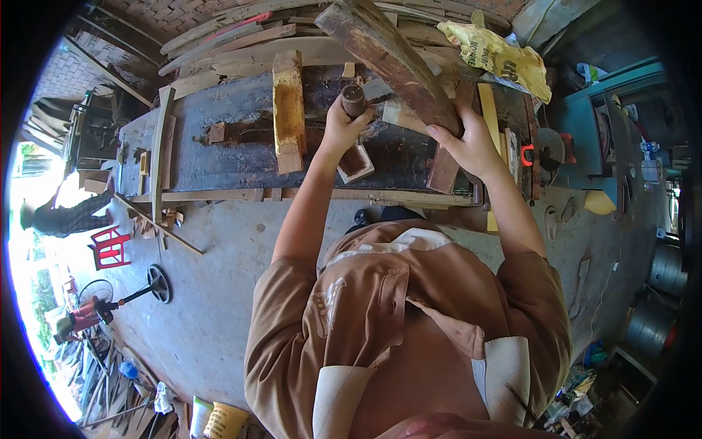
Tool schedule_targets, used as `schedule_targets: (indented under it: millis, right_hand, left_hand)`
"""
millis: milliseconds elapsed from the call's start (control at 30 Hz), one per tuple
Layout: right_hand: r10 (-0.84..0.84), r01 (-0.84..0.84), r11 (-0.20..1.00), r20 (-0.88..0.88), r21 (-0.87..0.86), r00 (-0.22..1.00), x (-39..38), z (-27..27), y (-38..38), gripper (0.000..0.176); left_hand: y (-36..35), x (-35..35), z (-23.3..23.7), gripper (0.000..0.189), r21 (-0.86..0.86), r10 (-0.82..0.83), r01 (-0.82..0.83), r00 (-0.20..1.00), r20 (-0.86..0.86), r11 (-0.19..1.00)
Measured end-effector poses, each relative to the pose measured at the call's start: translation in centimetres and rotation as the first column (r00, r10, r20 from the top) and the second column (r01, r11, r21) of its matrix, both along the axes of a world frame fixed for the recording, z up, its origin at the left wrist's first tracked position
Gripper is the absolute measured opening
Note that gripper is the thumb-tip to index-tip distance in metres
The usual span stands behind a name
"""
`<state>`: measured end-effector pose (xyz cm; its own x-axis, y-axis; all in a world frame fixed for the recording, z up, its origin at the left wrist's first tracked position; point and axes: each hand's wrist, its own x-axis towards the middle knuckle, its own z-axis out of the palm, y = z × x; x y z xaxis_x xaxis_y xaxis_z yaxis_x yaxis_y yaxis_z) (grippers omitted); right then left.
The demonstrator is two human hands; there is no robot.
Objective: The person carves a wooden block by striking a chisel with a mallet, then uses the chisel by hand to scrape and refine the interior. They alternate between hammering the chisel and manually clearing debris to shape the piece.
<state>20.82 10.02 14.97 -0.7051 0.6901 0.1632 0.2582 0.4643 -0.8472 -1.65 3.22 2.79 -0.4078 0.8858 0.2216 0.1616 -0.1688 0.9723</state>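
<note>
My left hand (342, 130) is closed around a dark, round-ended cylinder (353, 96) that looks like a wooden tool handle; its lower end is hidden by the hand. My right hand (475, 146) grips the near end of a thick, rough wooden beam (391, 62), which slants up and away to the left above the bench. Just below my left hand lies a small hollowed wooden block (356, 164). Beneath the beam and my right hand, a brown board (444, 168) rests on the dark workbench (241, 161).
A yellowish timber block (288, 110) lies across the bench, with a long upright strip (161, 154) farther left. Stacked planks (241, 51) line the back. A yellow sack (497, 58) sits at back right. On the floor are a red stool (110, 247) and a standing fan (157, 284).
</note>
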Motion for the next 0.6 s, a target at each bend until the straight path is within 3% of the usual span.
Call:
schedule_targets:
  millis: [67, 367, 600]
  right_hand:
    - [0.013, -0.013, 0.997, 0.012, 0.071, 1.000, -0.1, 0.3, -0.1, 0.055]
    - [0.030, -0.030, 0.999, -0.001, -0.031, 1.000, -0.5, 0.3, -0.1, 0.054]
    - [0.028, -0.028, 1.000, 0.016, 0.014, 0.999, -0.9, 0.7, -0.2, 0.055]
  left_hand:
    - [-0.1, 0.2, 0.4, 0.021, -0.015, -0.002, 0.002, 1.000, 0.005, 1.000]
    - [-0.9, 0.2, 0.3, 0.018, 0.006, 0.003, -0.003, 1.000, -0.018, 1.000]
    - [-1.3, -1.1, -0.6, 0.013, 0.026, 0.067, -0.069, 0.995, 0.069, 0.997]
